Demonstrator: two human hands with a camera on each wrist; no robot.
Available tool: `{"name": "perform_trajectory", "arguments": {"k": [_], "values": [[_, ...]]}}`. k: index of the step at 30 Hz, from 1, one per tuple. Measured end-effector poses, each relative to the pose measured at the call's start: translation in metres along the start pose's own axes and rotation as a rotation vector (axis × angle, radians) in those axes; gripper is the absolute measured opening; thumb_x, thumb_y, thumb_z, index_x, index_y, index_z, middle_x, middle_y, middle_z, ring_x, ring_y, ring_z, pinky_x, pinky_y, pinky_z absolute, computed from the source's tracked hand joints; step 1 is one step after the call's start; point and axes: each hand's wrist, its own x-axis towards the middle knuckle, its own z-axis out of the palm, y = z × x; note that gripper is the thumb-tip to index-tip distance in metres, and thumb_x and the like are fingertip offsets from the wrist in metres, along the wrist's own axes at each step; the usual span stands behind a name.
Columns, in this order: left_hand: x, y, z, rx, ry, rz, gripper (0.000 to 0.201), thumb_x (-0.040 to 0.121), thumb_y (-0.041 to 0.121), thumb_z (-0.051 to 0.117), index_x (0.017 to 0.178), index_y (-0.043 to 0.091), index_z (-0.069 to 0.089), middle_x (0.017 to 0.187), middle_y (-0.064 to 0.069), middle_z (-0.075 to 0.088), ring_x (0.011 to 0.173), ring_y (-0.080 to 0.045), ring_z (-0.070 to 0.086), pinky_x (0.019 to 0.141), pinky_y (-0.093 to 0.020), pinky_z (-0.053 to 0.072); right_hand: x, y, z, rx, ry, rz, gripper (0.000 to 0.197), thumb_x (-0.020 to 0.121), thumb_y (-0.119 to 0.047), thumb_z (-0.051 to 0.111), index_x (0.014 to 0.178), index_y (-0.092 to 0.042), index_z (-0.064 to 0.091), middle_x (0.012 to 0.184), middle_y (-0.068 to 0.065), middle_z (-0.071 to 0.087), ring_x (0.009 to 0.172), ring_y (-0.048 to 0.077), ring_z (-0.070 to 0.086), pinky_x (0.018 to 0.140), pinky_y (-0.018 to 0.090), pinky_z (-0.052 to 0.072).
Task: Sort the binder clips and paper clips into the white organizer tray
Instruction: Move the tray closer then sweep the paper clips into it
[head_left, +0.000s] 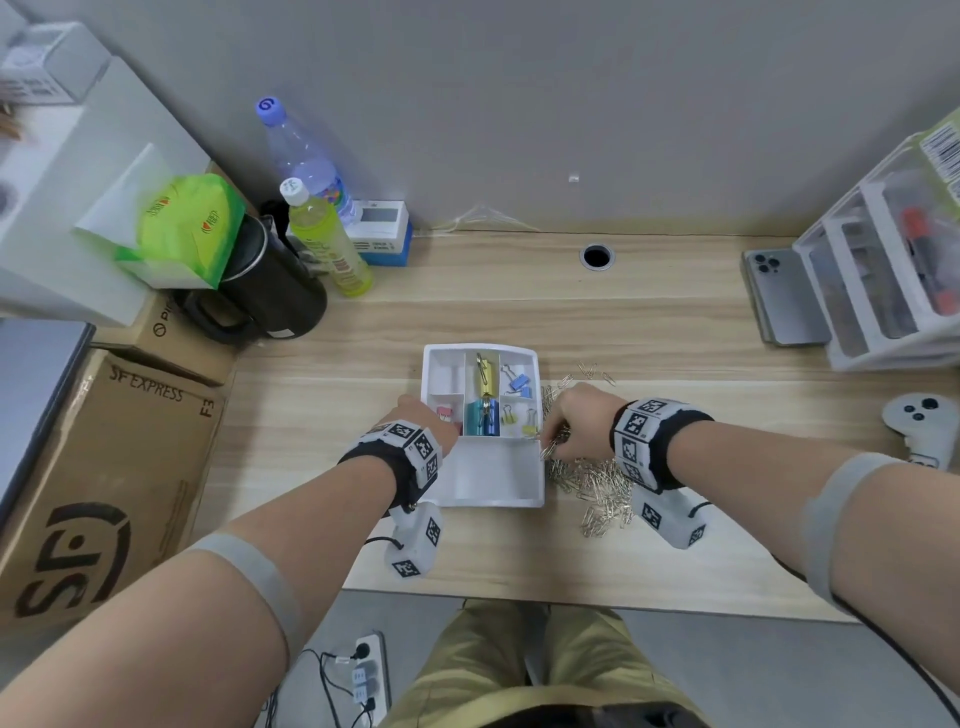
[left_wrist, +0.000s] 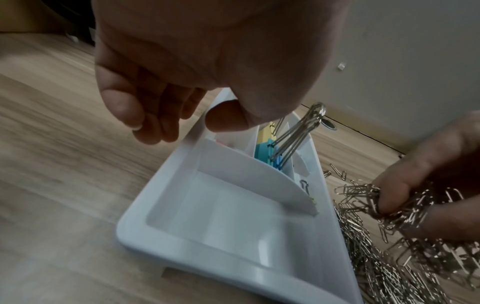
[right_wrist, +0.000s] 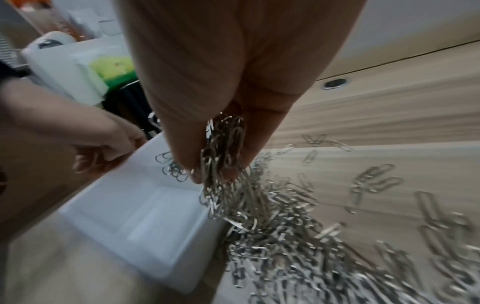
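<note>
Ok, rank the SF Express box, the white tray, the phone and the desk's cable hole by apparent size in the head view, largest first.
1. SF Express box, though nearness to the camera may enlarge it.
2. white tray
3. phone
4. cable hole

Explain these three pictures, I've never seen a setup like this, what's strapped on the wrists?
There is no machine here: a person works bare-handed, wearing cameras. One picture comes from a head camera looking down. The other two come from cameras strapped at each wrist, by the patterned cuffs. On the wooden desk sits a white divided tray holding coloured binder clips, with a pile of silver paper clips beside it. The right hand pinches a bunch of clips at the tray's edge. The left hand is at the tray's left rim; its grip is unclear.
</note>
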Motion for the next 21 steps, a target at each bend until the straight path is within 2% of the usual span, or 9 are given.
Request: {"name": "perform_trajectory", "arguments": {"k": [3,7,10,13,15,18,21], "values": [[0.001,-0.001,-0.002,0.031,-0.008,0.023,0.058,0.087,0.028,0.052,0.136,0.006,0.030,0.085,-0.005,0.056,0.070,-0.019,0.057,0.057,-0.030,0.046,0.012,-0.025,0.010,-0.024,-0.057,-0.061,0.018,0.081,-0.013,0.072,0.096,-0.020,0.078,0.093,-0.008,0.074,0.079,0.005,0.065,0.075,0.016,0.052],[0.001,-0.009,-0.001,0.083,-0.030,0.104,0.052,0.090,0.025,0.048,0.136,0.004,0.033,0.091,-0.005,0.055,0.073,-0.019,0.057,0.063,-0.031,0.048,0.032,-0.050,0.029,-0.083,-0.106,-0.136,0.025,0.081,-0.010,0.065,0.100,-0.019,0.078,0.096,-0.004,0.075,0.086,0.014,0.067,0.082,0.025,0.054],[0.002,-0.015,0.000,0.095,-0.054,0.149,0.050,0.089,0.020,0.045,0.136,0.006,0.033,0.088,-0.004,0.055,0.071,-0.018,0.056,0.058,-0.030,0.044,0.048,-0.059,0.044,-0.133,-0.125,-0.171,0.027,0.082,-0.006,0.062,0.100,-0.016,0.078,0.095,0.000,0.075,0.087,0.020,0.067,0.085,0.030,0.054],[0.003,-0.021,0.001,0.072,-0.062,0.156,0.052,0.088,0.021,0.046,0.136,0.007,0.032,0.085,-0.003,0.054,0.071,-0.018,0.058,0.056,-0.029,0.045,0.051,-0.058,0.055,-0.155,-0.141,-0.171,0.021,0.086,-0.008,0.063,0.100,-0.014,0.077,0.096,0.002,0.075,0.087,0.022,0.067,0.086,0.032,0.055],[0.005,-0.024,0.001,0.064,-0.044,0.173,0.052,0.087,0.023,0.047,0.134,0.008,0.033,0.085,-0.003,0.055,0.072,-0.019,0.059,0.056,-0.029,0.046,0.048,-0.054,0.056,-0.130,-0.156,-0.183,0.019,0.085,-0.013,0.067,0.101,-0.014,0.077,0.095,0.001,0.075,0.085,0.020,0.068,0.085,0.031,0.055],[0.007,-0.023,-0.001,0.097,-0.022,0.231,0.048,0.087,0.026,0.048,0.129,0.009,0.036,0.089,-0.004,0.058,0.074,-0.020,0.062,0.057,-0.030,0.049,0.041,-0.046,0.051,-0.092,-0.144,-0.219,0.021,0.084,-0.011,0.064,0.099,-0.017,0.078,0.093,-0.005,0.075,0.078,0.013,0.065,0.079,0.024,0.052],[0.008,-0.021,-0.003,0.134,-0.030,0.240,0.043,0.089,0.025,0.050,0.127,0.009,0.038,0.091,-0.004,0.058,0.075,-0.020,0.062,0.058,-0.029,0.049,0.035,-0.038,0.041,-0.068,-0.092,-0.204,0.025,0.085,-0.012,0.059,0.100,-0.021,0.078,0.098,-0.009,0.075,0.081,0.008,0.066,0.082,0.024,0.054]]}}
